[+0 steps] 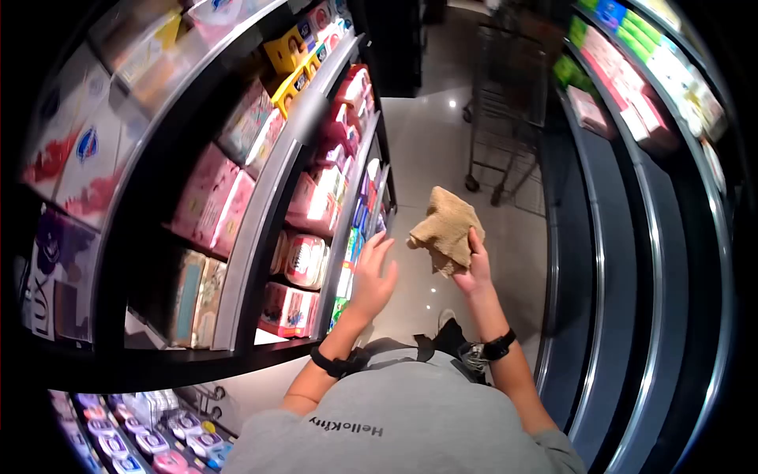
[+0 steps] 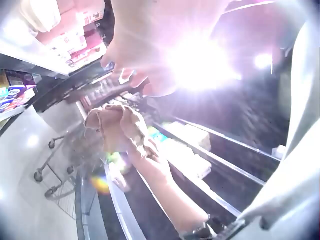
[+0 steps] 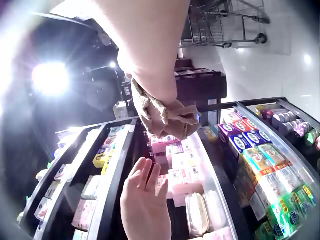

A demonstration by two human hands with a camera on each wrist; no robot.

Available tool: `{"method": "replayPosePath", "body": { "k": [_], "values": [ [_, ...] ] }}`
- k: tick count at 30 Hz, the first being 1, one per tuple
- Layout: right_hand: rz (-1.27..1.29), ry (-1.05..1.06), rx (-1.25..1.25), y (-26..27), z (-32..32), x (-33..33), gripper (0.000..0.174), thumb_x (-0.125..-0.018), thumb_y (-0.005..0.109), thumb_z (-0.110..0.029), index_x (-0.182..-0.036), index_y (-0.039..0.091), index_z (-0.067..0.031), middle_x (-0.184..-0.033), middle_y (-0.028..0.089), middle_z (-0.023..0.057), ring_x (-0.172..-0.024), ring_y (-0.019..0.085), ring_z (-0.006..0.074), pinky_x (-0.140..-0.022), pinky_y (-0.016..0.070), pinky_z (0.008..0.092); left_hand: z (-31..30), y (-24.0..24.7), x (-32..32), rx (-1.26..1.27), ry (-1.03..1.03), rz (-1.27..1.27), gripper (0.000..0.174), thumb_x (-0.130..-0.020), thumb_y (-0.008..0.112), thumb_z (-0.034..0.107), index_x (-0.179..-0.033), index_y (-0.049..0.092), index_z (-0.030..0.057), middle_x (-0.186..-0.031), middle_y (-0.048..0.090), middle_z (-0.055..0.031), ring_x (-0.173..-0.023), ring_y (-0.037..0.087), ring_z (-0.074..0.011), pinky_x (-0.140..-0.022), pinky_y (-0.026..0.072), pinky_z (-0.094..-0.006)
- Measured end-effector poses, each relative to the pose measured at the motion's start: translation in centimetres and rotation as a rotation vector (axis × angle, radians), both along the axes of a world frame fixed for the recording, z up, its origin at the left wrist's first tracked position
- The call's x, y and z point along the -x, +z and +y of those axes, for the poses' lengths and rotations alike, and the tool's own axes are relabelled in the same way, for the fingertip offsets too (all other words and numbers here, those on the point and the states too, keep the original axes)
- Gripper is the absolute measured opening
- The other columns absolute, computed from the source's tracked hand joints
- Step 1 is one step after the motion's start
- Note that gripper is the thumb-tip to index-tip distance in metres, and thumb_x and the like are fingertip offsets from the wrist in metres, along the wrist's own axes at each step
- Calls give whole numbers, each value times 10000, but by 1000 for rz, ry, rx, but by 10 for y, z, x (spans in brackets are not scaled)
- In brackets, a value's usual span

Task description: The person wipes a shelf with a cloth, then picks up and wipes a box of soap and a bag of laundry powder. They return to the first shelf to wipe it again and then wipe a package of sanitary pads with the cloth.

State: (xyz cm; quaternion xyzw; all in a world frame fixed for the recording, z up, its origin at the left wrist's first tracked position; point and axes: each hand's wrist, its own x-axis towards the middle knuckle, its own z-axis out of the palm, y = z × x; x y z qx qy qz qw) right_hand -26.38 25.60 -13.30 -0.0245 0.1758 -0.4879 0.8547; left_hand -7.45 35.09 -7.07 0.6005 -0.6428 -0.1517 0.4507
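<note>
A folded tan cloth (image 1: 447,229) with a terry-like texture is gripped in my right hand (image 1: 474,272), thumb over its near side. In the right wrist view the cloth (image 3: 162,115) hangs from that hand, its edges loose. My left hand (image 1: 373,280) is in the air beside the left shelf, fingers spread and relaxed, holding nothing. Seen from the right wrist, the left hand (image 3: 146,200) is in front of shelves of pink soap packs (image 3: 185,180). Glare washes out part of the left hand (image 2: 150,45) in the left wrist view.
On the left stand shelves (image 1: 276,197) packed with boxed soaps, including yellow boxes (image 1: 288,55). Dark shelves (image 1: 616,261) run along the right, with packs on their far upper tiers. A wire shopping cart (image 1: 505,118) stands ahead in the aisle on a shiny tiled floor (image 1: 418,150).
</note>
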Motion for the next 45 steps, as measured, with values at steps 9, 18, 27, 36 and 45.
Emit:
{"method": "replayPosePath", "body": {
  "k": [9,18,27,36,45],
  "values": [
    [370,54,517,103,-137,-34,433,-916,475,-245,-1282,371,-40,-1250,459,60,-1135,457,181,-942,375,311,-58,84,-3,233,363,-163,373,-767,513,41,-1133,508,-28,-1125,527,-187,-1041,507,-342,-911,389,-401],
    [646,-390,2238,148,-101,-206,430,-643,615,-82,-1071,572,-66,-1129,536,96,-1069,490,305,-909,361,432,-35,85,3,434,744,-406,464,-838,398,191,-1208,382,-89,-1283,303,-270,-1190,354,-374,-994,308,-459],
    [660,-343,2303,130,-150,-217,492,-669,629,-77,-1153,574,-147,-1156,550,79,-1131,484,285,-972,339,462,-79,82,-32,-52,1036,-704,501,-799,492,245,-1222,445,-18,-1269,443,-164,-1247,347,-333,-1029,-62,-553],
    [474,-166,2221,124,-210,-229,429,-713,600,-172,-1137,571,-116,-1166,540,110,-1132,475,326,-963,323,506,-153,71,-47,170,912,-832,609,-654,643,166,-1225,439,109,-1123,450,-165,-1066,440,-340,-951,297,-578],
    [457,-186,2156,131,-347,-232,435,-620,634,-114,-1053,606,-87,-1087,570,122,-1080,505,325,-936,357,482,-303,105,-56,17,975,-963,600,-622,532,-44,-1216,484,26,-1056,517,-187,-945,528,-345,-841,397,-471]
  ]
}}
